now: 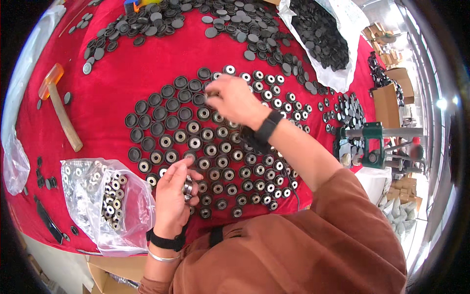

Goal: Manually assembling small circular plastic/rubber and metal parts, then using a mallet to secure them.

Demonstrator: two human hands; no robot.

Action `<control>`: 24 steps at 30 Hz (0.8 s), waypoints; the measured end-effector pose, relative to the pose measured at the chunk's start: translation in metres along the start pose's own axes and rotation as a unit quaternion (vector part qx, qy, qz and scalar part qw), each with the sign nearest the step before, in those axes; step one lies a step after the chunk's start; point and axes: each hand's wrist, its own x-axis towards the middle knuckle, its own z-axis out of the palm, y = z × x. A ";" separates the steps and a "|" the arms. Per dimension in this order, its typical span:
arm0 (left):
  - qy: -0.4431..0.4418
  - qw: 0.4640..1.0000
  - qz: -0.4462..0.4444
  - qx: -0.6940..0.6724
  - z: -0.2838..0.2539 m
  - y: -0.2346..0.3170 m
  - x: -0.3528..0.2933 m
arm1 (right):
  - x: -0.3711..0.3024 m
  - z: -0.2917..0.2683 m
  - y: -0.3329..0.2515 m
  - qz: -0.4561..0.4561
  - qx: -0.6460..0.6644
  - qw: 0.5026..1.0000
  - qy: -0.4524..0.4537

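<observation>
My left hand (172, 196) is curled around several shiny metal ring bearings (187, 186), at the near left edge of a big spread of round black caps. Farther off, my right hand (235, 99) reaches over the spread with its fingers pinched down at a cap; whatever they hold is hidden and slightly blurred. Many caps in the near and right part have a metal bearing (222, 161) seated in the middle. At the far left of the group, black caps (157, 129) show hollow centres without a bearing.
A clear plastic bag of bearings (115, 201) lies at left. Beyond it is a mallet (62, 110) with an amber head. Loose black discs (156, 22) cover the far side, beside a white sack of discs (320, 36). A green press (374, 144) stands at right on the red cloth (117, 88).
</observation>
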 end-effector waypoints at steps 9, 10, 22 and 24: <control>0.007 0.999 -0.027 -0.032 -0.005 -0.006 0.001 | 0.022 0.021 0.032 -0.041 -0.079 0.996 -0.004; 0.010 0.999 -0.027 -0.031 -0.004 -0.006 0.001 | 0.025 0.021 0.033 -0.040 -0.079 0.996 -0.005; -0.047 0.984 -0.021 -0.169 -0.007 0.007 0.013 | 0.007 0.011 -0.006 -0.092 -0.147 0.985 -0.019; -0.022 0.978 -0.022 -0.205 -0.005 0.008 0.011 | -0.007 -0.011 -0.051 -0.115 0.019 0.991 -0.064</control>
